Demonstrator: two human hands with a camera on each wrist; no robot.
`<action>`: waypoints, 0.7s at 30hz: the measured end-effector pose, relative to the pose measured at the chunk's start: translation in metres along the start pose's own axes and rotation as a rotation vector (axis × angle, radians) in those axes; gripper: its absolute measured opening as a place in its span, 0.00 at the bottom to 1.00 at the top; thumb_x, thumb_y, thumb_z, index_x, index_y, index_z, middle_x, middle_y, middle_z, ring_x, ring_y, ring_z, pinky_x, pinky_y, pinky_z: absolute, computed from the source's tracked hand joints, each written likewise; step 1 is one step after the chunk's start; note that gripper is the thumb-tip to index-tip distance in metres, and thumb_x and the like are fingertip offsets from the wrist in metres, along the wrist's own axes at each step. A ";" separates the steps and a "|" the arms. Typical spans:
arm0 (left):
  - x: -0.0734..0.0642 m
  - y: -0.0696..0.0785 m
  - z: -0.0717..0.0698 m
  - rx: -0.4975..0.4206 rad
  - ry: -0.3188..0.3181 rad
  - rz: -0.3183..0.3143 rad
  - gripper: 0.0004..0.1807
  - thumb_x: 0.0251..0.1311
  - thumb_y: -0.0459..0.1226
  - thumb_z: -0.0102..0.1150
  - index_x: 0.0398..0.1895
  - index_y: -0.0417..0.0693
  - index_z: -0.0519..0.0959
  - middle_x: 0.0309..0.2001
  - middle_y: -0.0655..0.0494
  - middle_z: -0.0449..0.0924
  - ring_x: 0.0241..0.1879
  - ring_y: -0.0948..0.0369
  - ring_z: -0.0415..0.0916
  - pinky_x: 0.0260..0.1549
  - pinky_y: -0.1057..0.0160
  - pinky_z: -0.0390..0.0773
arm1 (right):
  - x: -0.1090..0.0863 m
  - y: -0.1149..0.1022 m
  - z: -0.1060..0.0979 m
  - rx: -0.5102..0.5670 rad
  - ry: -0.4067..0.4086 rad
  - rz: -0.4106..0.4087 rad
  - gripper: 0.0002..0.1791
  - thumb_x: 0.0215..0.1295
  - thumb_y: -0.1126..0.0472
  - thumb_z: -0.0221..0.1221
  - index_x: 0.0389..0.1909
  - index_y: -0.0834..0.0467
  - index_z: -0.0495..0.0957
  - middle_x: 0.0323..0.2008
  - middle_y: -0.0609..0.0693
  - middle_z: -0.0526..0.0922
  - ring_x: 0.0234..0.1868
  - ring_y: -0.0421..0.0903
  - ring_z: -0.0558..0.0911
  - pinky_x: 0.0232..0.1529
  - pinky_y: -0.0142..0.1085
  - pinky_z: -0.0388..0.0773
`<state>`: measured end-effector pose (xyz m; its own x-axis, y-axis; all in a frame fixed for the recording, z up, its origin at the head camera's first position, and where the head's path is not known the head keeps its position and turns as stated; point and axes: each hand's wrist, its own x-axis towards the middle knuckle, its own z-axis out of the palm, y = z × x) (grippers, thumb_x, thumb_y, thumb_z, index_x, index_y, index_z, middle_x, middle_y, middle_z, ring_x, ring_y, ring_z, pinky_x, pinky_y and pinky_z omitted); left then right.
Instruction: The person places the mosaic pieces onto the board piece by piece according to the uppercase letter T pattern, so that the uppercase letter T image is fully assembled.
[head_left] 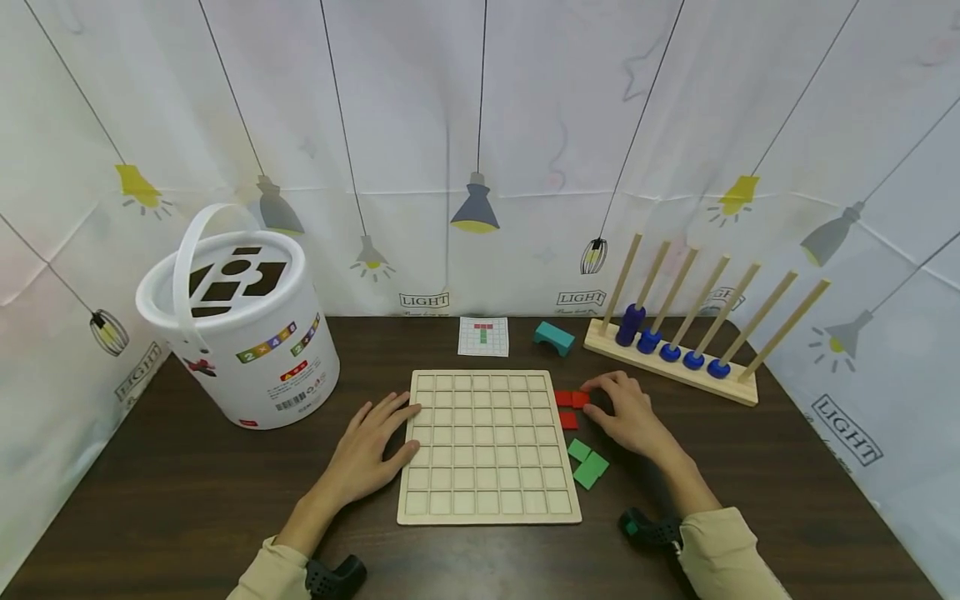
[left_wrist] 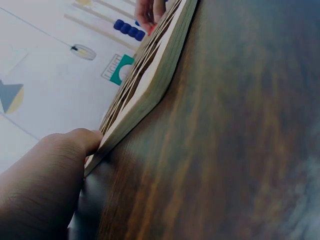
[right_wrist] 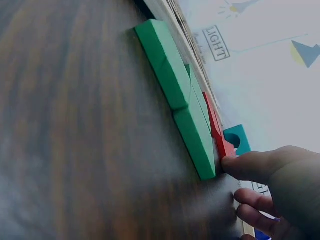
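Apparent pickup: right hand [head_left: 628,410] pinches flat red tile [head_left: 579,400]; spread left hand [head_left: 367,450] touches pale wooden grid board [head_left: 486,456]; leftward lift seems needed.

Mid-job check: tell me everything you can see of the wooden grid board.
The wooden grid board is pale, square-looking and apparently wood, with raised strips forming seven rows of seven shallow squares inside a plain rim. Bare wood shows in the squares. It lies flat on the dark table. The left hand touches its left edge; red blocks lie along its right edge.
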<state>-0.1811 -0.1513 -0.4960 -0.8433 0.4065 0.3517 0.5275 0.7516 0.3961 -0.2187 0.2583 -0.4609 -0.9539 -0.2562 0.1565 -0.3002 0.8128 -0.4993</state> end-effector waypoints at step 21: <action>-0.001 0.001 -0.002 -0.021 -0.013 -0.019 0.28 0.64 0.52 0.52 0.66 0.55 0.69 0.69 0.51 0.63 0.71 0.50 0.57 0.68 0.40 0.52 | 0.020 -0.016 -0.012 0.253 -0.013 0.036 0.08 0.66 0.61 0.57 0.44 0.57 0.73 0.37 0.52 0.77 0.37 0.45 0.75 0.37 0.30 0.74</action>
<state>-0.1796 -0.1515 -0.4939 -0.8542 0.3992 0.3332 0.5136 0.7481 0.4202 -0.2329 0.2462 -0.4392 -0.9634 -0.2373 0.1244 -0.2545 0.6654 -0.7018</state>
